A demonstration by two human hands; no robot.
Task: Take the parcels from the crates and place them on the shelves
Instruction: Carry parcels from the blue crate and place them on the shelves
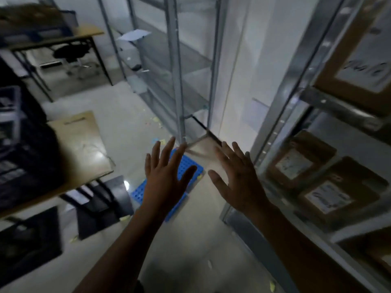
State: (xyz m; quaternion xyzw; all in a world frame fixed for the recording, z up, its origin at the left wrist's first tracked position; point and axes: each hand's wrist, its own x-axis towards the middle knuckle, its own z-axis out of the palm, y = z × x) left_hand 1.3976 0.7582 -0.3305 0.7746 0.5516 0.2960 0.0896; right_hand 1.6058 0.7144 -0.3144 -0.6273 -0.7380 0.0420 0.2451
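Holding both arms out in front of you, you have your left hand (pixel 167 182) and right hand (pixel 239 182) spread wide, fingers straight and apart, palms turned away from you and gripping nothing. Below your left hand a blue perforated plastic board (pixel 187 164) lies on the pale floor. Just to your right stands a metal shelving unit (pixel 296 85) loaded with brown parcels carrying white labels: two on a lower shelf, one parcel (pixel 296 163) nearer the post and another (pixel 332 195) beside it, and a larger parcel (pixel 359 66) on the shelf above. To your left, dark crates (pixel 25 166) sit on a wooden table (pixel 99 166), with a flat brown envelope (pixel 80 142) lying next to them. Further ahead a second shelving unit (pixel 176 60) stands against the wall, a white sheet (pixel 133 35) resting on one of its shelves. Farthest back, at the upper left, a desk (pixel 59 40) has a black office chair (pixel 70 52) tucked under it. Motion blur hides the label writing.
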